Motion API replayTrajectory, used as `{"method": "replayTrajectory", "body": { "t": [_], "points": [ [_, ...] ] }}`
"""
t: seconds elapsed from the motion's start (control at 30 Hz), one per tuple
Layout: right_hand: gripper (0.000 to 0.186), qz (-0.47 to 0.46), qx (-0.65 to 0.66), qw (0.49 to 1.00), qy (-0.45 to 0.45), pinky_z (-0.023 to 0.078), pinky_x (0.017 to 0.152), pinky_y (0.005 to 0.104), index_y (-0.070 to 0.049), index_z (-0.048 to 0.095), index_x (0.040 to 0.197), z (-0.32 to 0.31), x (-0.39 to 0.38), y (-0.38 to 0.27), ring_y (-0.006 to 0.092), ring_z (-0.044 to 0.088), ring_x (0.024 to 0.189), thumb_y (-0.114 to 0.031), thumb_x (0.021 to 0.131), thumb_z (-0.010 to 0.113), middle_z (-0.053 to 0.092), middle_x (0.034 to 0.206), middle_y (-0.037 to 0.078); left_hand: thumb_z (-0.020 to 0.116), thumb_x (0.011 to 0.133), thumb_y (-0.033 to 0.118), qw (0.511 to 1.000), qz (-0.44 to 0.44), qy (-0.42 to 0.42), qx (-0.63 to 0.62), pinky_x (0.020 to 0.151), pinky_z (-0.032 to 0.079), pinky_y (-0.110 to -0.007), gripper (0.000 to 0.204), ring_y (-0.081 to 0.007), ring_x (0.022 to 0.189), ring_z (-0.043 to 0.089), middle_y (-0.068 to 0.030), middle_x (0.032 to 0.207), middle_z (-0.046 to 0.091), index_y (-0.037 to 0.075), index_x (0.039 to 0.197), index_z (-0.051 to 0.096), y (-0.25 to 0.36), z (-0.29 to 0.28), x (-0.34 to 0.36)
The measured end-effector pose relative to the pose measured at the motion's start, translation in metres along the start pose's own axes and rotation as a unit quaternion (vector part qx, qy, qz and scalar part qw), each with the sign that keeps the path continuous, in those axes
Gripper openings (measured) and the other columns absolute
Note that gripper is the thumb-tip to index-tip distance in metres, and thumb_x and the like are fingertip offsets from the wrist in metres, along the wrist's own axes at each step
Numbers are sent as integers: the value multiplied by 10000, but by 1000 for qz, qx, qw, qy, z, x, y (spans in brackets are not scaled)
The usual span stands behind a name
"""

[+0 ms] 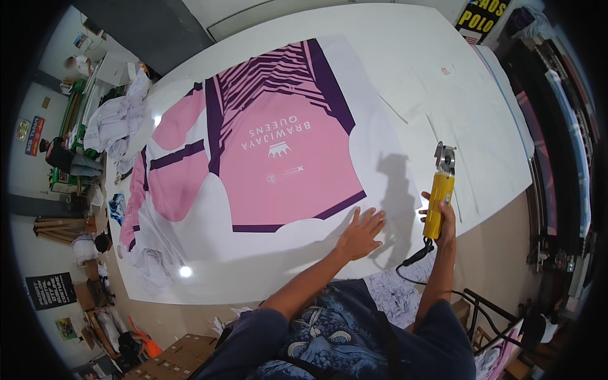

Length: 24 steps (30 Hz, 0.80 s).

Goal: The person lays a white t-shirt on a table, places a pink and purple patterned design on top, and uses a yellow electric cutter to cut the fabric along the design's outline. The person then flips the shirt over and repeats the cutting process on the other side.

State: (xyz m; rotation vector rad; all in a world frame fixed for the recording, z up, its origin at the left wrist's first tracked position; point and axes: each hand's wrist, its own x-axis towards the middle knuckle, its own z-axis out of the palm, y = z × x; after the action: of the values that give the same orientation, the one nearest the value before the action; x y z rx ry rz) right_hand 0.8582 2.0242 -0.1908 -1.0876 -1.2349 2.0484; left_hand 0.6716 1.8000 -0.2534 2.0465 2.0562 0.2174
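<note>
The left hand (362, 237) lay flat, fingers spread and gripping nothing, on smooth white fabric (375, 166) near the purple hem (341, 207) of a pink jersey panel (316, 183) on the glossy table (212, 291). The right hand (447, 221) curled closed around a cylindrical yellow electric rotary cutter (439, 201).

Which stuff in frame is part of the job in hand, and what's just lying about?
In the job:
- yellow handheld tool, in the right hand
- its black cord
- pink-and-purple printed sheet, left hand by its near edge
- white table

Apparently lying about:
- white fabric pile, left
- cardboard box, lower left
- orange item, lower left
</note>
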Motion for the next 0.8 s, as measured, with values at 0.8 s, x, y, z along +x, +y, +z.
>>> {"method": "replayTrajectory", "body": {
  "t": [0.8],
  "points": [
    [949, -56, -531, 845, -2, 525, 1013, 492, -119, 356, 1674, 59, -210, 86, 458, 653, 1130, -101, 802, 729, 653, 1254, 286, 522, 1090, 368, 971, -208, 114, 14, 1287, 164, -658, 566, -355, 1617, 255, -126, 1739, 322, 111, 1593, 492, -104, 7, -204]
  ]
}}
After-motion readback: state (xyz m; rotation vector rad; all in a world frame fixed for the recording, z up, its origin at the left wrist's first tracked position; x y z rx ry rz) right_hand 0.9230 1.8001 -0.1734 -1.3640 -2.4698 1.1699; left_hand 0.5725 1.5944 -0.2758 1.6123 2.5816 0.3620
